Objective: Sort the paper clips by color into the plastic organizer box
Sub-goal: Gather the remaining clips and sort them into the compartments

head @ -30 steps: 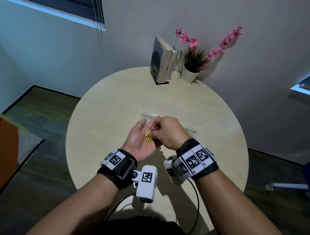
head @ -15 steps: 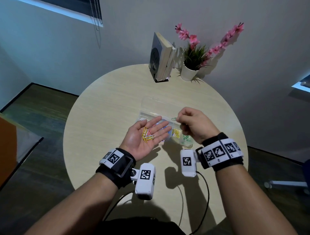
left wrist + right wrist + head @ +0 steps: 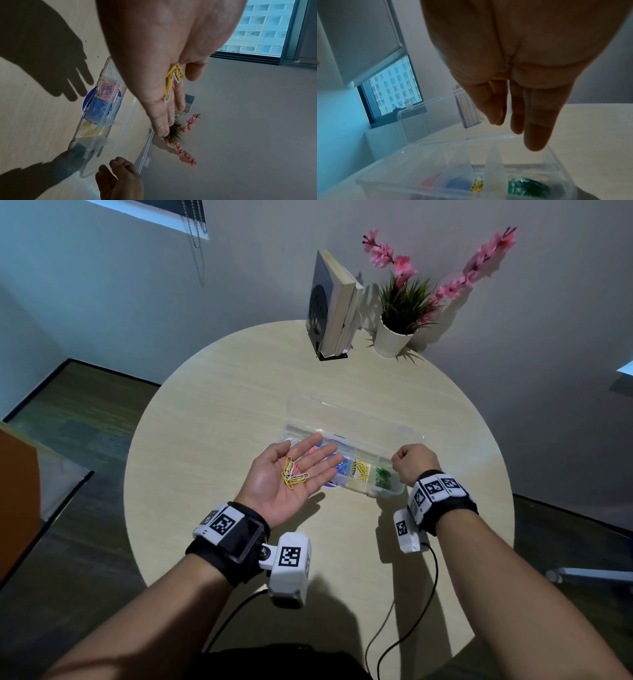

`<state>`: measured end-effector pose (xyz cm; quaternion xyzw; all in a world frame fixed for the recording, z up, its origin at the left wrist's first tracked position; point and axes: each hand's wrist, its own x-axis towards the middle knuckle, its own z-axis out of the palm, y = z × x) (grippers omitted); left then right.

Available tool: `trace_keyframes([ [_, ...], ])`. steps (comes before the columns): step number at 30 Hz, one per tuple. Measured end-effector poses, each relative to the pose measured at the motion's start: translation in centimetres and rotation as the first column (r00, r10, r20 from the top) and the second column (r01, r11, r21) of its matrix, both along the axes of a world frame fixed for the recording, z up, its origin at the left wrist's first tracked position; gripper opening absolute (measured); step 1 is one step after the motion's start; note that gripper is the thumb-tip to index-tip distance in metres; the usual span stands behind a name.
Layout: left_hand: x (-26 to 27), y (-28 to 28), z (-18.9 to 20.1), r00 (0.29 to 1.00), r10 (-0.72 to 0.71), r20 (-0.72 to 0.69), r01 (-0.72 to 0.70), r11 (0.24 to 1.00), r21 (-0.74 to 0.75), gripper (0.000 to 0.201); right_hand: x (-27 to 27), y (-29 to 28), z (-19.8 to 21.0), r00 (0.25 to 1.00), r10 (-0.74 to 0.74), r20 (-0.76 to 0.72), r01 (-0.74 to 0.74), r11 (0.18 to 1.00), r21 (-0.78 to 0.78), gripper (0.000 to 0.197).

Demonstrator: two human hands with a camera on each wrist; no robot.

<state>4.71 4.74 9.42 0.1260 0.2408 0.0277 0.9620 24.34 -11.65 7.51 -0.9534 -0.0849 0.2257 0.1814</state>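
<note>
My left hand (image 3: 267,491) lies palm up and flat over the left half of the clear organizer box (image 3: 359,487). On its palm rest several loose paper clips (image 3: 293,474), yellow, white and pink; the left wrist view also shows these clips (image 3: 173,78). The box's compartments hold pink, blue (image 3: 342,467), yellow (image 3: 359,469) and green clips (image 3: 383,475). My right hand (image 3: 412,462) hovers over the green compartment at the box's right end. In the right wrist view its fingers (image 3: 515,121) hang down loosely above the green clips (image 3: 527,188), with no clip visible between them.
The box's clear lid (image 3: 342,412) lies open behind it. A blue disc (image 3: 87,100) sits under the box. Books in a stand (image 3: 334,313) and a potted plant (image 3: 397,320) stand at the round table's far edge. A black cable (image 3: 411,611) trails over the near edge.
My right hand left the left palm with a green clip pinched and moved right to the green compartment; the clip no longer shows. My left palm flattened out.
</note>
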Motion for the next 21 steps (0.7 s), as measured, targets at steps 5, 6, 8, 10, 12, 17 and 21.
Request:
trace_keyframes([
  [5, -0.1, -0.4, 0.5, 0.999, 0.002, -0.052, -0.001, 1.0, 0.015, 0.051, -1.7, 0.1, 2.8, 0.997, 0.007, 0.08, -0.027, 0.967, 0.254, 0.02],
  [6, 0.0, -0.5, 0.7, 0.998, -0.003, -0.064, 0.005, 1.0, 0.026, 0.053, -2.8, 0.5, 3.9, 0.993, 0.052, 0.108, -0.083, 0.946, 0.313, 0.02],
  [8, 0.0, -0.9, 1.2, 0.997, -0.016, -0.076, 0.019, 0.999, 0.048, 0.054, -5.8, 1.6, 6.5, 0.974, 0.174, 0.148, -0.22, 0.888, 0.404, 0.017],
  [10, 0.0, -1.3, 1.7, 0.997, -0.013, -0.077, 0.018, 0.997, 0.07, 0.053, -9.2, 2.9, 8.7, 0.947, 0.302, 0.11, -0.318, 0.824, 0.468, 0.007],
  [12, -0.1, -1.6, 2.1, 0.998, -0.011, -0.069, 0.017, 0.996, 0.087, 0.053, -11.9, 4.0, 9.7, 0.896, 0.44, 0.066, -0.422, 0.795, 0.436, 0.003],
  [17, -0.9, -1.3, 2.5, 0.996, -0.052, -0.071, 0.061, 0.989, 0.132, 0.054, -14.5, 5.6, 9.6, 0.795, 0.589, 0.148, -0.606, 0.785, 0.129, 0.007],
  [21, -1.3, -1.2, 2.3, 0.997, -0.039, -0.07, 0.049, 0.989, 0.141, 0.054, -15.3, 5.9, 9.6, 0.735, 0.654, 0.177, -0.669, 0.742, 0.039, 0.008],
])
